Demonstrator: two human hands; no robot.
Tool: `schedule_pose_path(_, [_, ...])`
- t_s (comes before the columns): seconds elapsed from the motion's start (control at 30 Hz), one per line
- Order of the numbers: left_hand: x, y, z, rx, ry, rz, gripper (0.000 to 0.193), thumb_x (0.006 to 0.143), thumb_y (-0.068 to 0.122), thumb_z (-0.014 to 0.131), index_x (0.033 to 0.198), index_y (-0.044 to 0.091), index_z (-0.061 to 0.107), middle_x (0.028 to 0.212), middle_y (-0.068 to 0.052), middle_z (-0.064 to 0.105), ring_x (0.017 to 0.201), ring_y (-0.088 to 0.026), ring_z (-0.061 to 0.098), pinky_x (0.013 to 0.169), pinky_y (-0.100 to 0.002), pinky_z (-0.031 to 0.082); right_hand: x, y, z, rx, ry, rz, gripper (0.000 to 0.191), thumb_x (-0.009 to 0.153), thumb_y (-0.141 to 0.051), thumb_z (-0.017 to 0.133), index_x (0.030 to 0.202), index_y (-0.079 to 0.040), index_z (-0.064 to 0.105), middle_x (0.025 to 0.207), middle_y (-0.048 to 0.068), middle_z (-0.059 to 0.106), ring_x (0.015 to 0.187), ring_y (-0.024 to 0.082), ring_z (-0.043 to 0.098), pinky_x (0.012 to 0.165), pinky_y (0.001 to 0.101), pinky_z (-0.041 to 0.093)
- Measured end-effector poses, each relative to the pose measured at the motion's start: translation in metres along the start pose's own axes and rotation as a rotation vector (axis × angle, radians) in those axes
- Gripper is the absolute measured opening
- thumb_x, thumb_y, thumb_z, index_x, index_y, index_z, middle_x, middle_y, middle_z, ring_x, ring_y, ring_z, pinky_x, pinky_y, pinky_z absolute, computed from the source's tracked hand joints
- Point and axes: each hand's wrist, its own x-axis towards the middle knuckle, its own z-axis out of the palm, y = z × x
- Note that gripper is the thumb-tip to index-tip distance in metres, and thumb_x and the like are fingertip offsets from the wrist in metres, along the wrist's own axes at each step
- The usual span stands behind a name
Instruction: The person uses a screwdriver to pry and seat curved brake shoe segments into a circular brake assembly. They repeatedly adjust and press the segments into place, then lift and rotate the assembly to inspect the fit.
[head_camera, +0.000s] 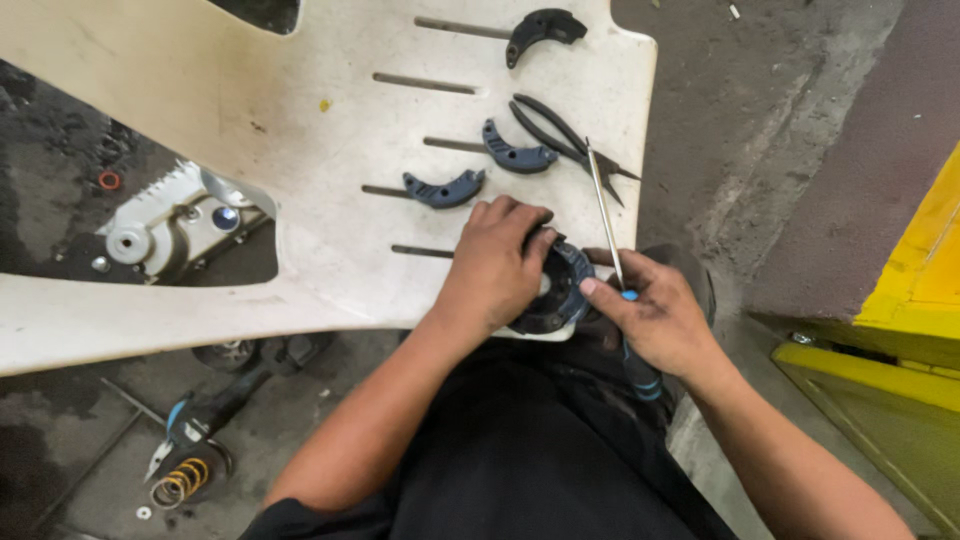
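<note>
**Both hands on round clutch-type part at near edge of white panel**

Left to right:

- Floor, far left: orange ring (109, 181), small, lying alone on dark concrete.
- Under the panel cut-out: grey metal engine cover (165, 232), finned edge, partly hidden.
- Bottom left on floor: yellow coil spring (180, 483) just beside a blue-handled tool (200, 425); tool type unclear.
- White plastic panel (300, 130), slotted, serves as the work surface.
- On the panel, three curved dark shoes: lower shoe (443, 189), middle shoe (517, 153), top shoe (540, 30). Each lies at the end of a slot, apart from the others.
- Left hand (495, 265): fingers curled down over the round dark part (560, 295), gripping its top and left side.
- Round part sits at the near edge of the panel, between both hands, above the person's lap.
- Black pliers (565, 140): on the panel just right of the middle shoe, handles pointing up-left.
- Right hand (655, 315): closed around a blue-handled screwdriver (606, 215), thumb against the right rim of the round part. Shaft runs up past the pliers tips; tip contact point not clear.
- Far right: yellow painted metal edge (915, 270).
</note>
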Motion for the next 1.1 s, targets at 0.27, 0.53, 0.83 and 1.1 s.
schedule_pose_path(0.27, [-0.012, 0.012, -0.014, 0.228, -0.079, -0.007, 0.03, 0.084, 0.016, 0.07, 0.11, -0.001, 0.066, 0.104, -0.021, 0.063, 0.099, -0.042, 0.058, 0.083, -0.05, 0.05, -0.006, 0.006, 0.002, 0.067, 0.063, -0.002, 0.043, 0.089, -0.019, 0.073, 0.128, -0.003, 0.069, 0.077, 0.008, 0.074, 0.05, 0.009, 0.059, 0.044, 0.0262, 0.048])
schedule_pose_path(0.53, [-0.018, 0.009, -0.013, 0.194, 0.039, 0.078, 0.023, 0.09, 0.016, 0.07, 0.108, 0.001, 0.067, 0.101, -0.018, 0.066, 0.099, -0.04, 0.06, 0.086, -0.049, 0.05, -0.008, 0.01, 0.004, 0.062, 0.056, -0.061, 0.044, 0.091, -0.018, 0.069, 0.132, -0.001, 0.066, 0.073, 0.008, 0.072, 0.048, 0.01, 0.059, 0.045, 0.0261, 0.048])
schedule_pose_path(0.83, [-0.02, 0.015, -0.009, 0.163, 0.16, -0.127, 0.025, 0.089, 0.019, 0.07, 0.104, 0.0, 0.065, 0.1, -0.02, 0.065, 0.099, -0.042, 0.061, 0.084, -0.051, 0.049, -0.009, 0.008, 0.003, 0.065, 0.029, -0.049, 0.042, 0.092, -0.019, 0.067, 0.13, -0.001, 0.066, 0.072, 0.007, 0.071, 0.048, 0.01, 0.059, 0.045, 0.0259, 0.048])
schedule_pose_path(1.1, [-0.001, 0.014, -0.017, 0.129, 0.116, -0.242, 0.043, 0.086, 0.029, 0.072, 0.112, -0.004, 0.062, 0.106, -0.026, 0.068, 0.099, -0.045, 0.065, 0.084, -0.051, 0.052, -0.017, 0.013, 0.005, 0.131, 0.039, -0.045, 0.036, 0.092, -0.016, 0.066, 0.123, 0.003, 0.063, 0.077, 0.008, 0.07, 0.047, 0.012, 0.057, 0.044, 0.0277, 0.046])
